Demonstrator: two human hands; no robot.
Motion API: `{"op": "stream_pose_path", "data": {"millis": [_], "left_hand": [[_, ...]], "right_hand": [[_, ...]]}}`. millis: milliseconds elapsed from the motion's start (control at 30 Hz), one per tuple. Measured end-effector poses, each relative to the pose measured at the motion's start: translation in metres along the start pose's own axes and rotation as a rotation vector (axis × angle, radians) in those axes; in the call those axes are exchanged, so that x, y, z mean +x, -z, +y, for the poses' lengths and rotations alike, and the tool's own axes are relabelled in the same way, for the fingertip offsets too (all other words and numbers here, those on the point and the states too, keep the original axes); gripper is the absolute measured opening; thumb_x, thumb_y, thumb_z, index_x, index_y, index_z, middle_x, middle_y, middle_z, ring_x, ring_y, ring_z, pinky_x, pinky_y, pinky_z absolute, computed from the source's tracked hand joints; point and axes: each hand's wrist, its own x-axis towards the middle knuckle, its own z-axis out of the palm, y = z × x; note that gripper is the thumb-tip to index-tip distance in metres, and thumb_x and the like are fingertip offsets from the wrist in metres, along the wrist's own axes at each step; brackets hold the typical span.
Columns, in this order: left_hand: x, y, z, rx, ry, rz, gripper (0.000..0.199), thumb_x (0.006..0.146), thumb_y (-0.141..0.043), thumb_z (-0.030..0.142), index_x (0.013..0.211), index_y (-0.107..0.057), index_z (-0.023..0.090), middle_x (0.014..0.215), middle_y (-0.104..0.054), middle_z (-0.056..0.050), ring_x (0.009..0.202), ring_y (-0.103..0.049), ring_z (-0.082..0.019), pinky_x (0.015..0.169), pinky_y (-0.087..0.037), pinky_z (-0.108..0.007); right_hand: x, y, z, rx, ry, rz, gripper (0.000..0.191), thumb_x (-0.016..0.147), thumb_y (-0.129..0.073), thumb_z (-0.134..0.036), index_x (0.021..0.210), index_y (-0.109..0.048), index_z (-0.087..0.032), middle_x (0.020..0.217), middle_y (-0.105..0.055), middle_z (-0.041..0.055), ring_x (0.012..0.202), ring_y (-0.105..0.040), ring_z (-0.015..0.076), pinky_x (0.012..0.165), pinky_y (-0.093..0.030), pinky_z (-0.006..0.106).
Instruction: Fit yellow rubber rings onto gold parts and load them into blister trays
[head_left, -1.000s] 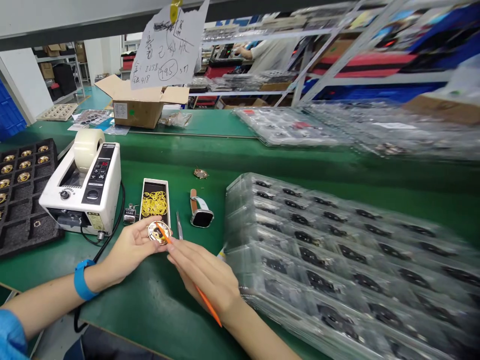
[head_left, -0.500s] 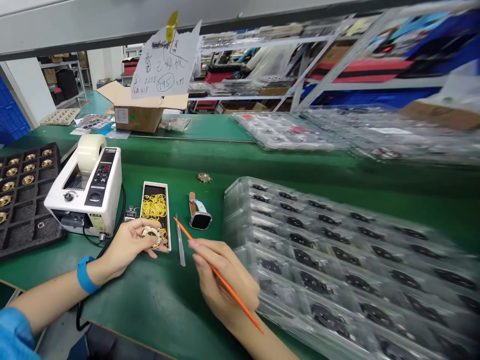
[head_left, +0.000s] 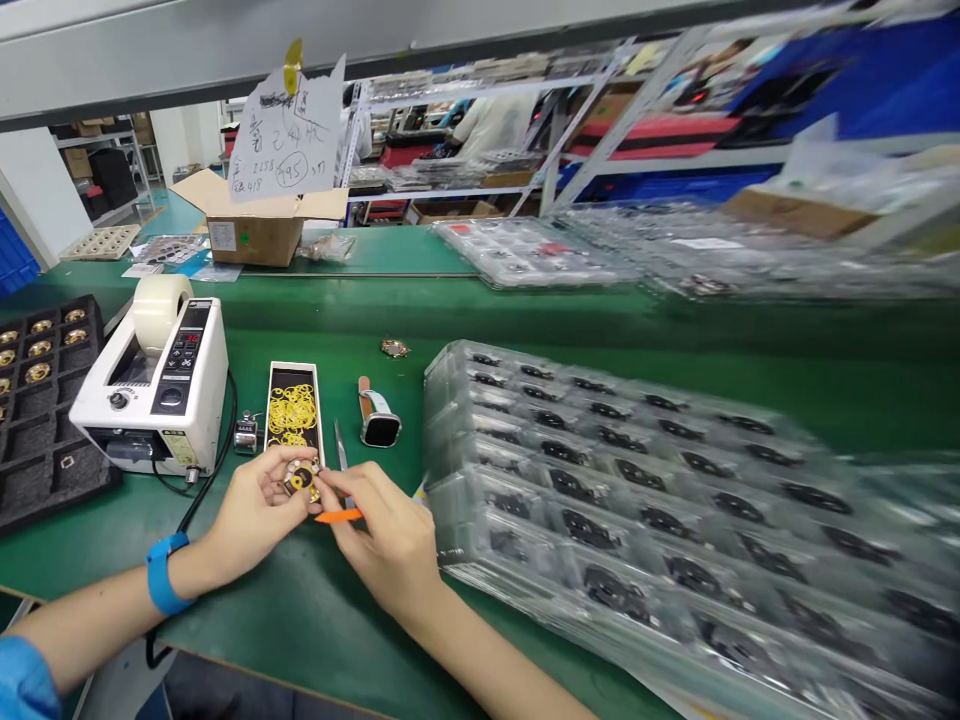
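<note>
"Fingers first: how are ours?"

"Our right hand [head_left: 394,545] clamps an orange stick [head_left: 339,516], fingertips by the edge of the watch part [head_left: 302,476]; whether they grip it, we can't tell. Our left hand [head_left: 259,510] pinches that part, near the box [head_left: 318,400]."

"Which step?"

"Two-handed handling, we'd judge; the next move calls for a steady left pinch."

"Farther?"

"Smartwatch [head_left: 380,430], then carton [head_left: 259,240]."

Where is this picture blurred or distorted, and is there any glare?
Head view: the clear plastic trays look smeared and stretched towards the right edge, as do the background shelves; the tape dispenser is sharper. Head view: pale reflections on the trays' plastic; fine detail of the round part in the left hand is too small to judge.
</note>
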Motion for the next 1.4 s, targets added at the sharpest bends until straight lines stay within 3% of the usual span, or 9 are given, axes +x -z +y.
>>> {"op": "stream_pose_path", "data": {"millis": [300,567,733,867,1000,1167,1300,1400], "left_hand": [[-0.009,0.000,-0.009,0.291,-0.154,-0.037,0.050,0.076,-0.050,0.010,0.126,-0.054,0.017,0.103,-0.069,-0.007,0.086,-0.068,-0.018,0.082,-0.054,-0.028],[-0.010,0.002,-0.015,0.432,-0.242,-0.081,0.051,0.080,-0.047,0.011,0.130,-0.052,0.018,0.116,-0.067,-0.009,0.100,-0.065,-0.022,0.089,-0.052,-0.031],[0.004,0.012,-0.011,0.442,-0.191,0.065,0.049,0.078,-0.051,0.011,0.126,-0.054,0.016,0.102,-0.070,-0.008,0.083,-0.067,-0.020,0.081,-0.053,-0.030],[0.016,0.022,-0.007,0.249,-0.140,0.188,0.047,0.079,-0.053,0.014,0.126,-0.051,0.014,0.107,-0.068,-0.009,0.094,-0.066,-0.019,0.085,-0.052,-0.027],[0.019,0.023,-0.006,0.124,-0.117,0.204,0.046,0.080,-0.056,0.017,0.125,-0.051,0.013,0.114,-0.066,-0.011,0.100,-0.064,-0.019,0.087,-0.051,-0.026],[0.014,0.022,-0.006,0.126,-0.161,0.174,0.044,0.080,-0.057,0.019,0.124,-0.053,0.017,0.120,-0.064,-0.009,0.103,-0.064,-0.019,0.090,-0.050,-0.027],[0.011,0.024,-0.005,0.205,-0.194,0.162,0.042,0.080,-0.057,0.020,0.122,-0.056,0.018,0.117,-0.066,-0.008,0.100,-0.065,-0.020,0.086,-0.052,-0.027],[0.008,0.024,-0.005,0.245,-0.208,0.147,0.043,0.080,-0.056,0.019,0.123,-0.057,0.019,0.112,-0.068,-0.007,0.093,-0.067,-0.020,0.083,-0.053,-0.028]], "right_hand": [[0.001,-0.003,0.001,0.007,-0.080,-0.024,0.008,0.088,-0.053,-0.014,0.084,-0.060,-0.017,0.070,-0.064,0.0021,0.059,-0.059,0.0119,0.051,-0.044,0.021],[0.005,-0.003,0.004,0.255,-0.175,-0.121,0.013,0.082,-0.051,-0.012,0.072,-0.052,-0.019,0.065,-0.054,-0.0012,0.055,-0.052,0.0104,0.050,-0.043,0.020],[0.010,0.002,0.003,0.563,-0.466,-0.148,0.018,0.083,-0.052,-0.023,0.065,-0.049,-0.020,0.057,-0.045,-0.0047,0.044,-0.039,0.0074,0.040,-0.034,0.019],[0.008,-0.007,0.012,0.540,-0.686,-0.177,0.025,0.083,-0.051,-0.038,0.067,-0.052,-0.019,0.053,-0.047,-0.0038,0.042,-0.042,0.0096,0.040,-0.036,0.021],[0.004,-0.019,0.024,0.320,-0.608,-0.331,0.025,0.084,-0.047,-0.033,0.066,-0.057,-0.019,0.058,-0.061,0.0011,0.052,-0.055,0.0149,0.049,-0.042,0.024],[-0.003,-0.013,0.006,0.209,-0.514,-0.302,0.015,0.081,-0.051,-0.026,0.067,-0.050,-0.021,0.058,-0.058,-0.0024,0.049,-0.053,0.0131,0.048,-0.040,0.023],[0.007,0.024,-0.018,0.209,-0.240,-0.287,0.019,0.090,-0.044,-0.020,0.072,-0.052,-0.021,0.061,-0.056,-0.0018,0.052,-0.052,0.0111,0.049,-0.040,0.021],[0.039,0.065,0.009,0.085,-0.093,-0.232,0.019,0.090,-0.043,-0.014,0.092,-0.061,-0.021,0.072,-0.061,0.0018,0.062,-0.058,0.0134,0.056,-0.044,0.024]]}}
